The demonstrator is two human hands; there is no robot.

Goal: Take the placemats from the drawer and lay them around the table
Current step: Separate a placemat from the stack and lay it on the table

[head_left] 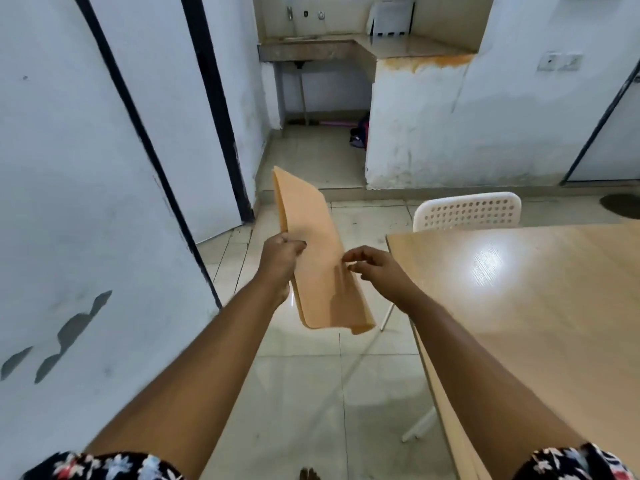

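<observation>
A stack of orange placemats [313,244] hangs in the air over the tiled floor, bent lengthwise and tilted. My left hand [281,252] grips the stack's left edge near its middle. My right hand [372,263] is at the stack's right edge, fingers curled and pinching at the top layer; whether it has hold of a mat I cannot tell. The light wooden table [540,306] stands to the right of both hands, its near-left corner just beside my right hand. No mat lies on the visible part of the table.
A white perforated chair [467,211] stands at the table's far side. White wall panels with black trim [104,202] close off the left. A stone counter [346,46] with a sink niche lies ahead. Tiled floor [311,393] runs between the wall and the table.
</observation>
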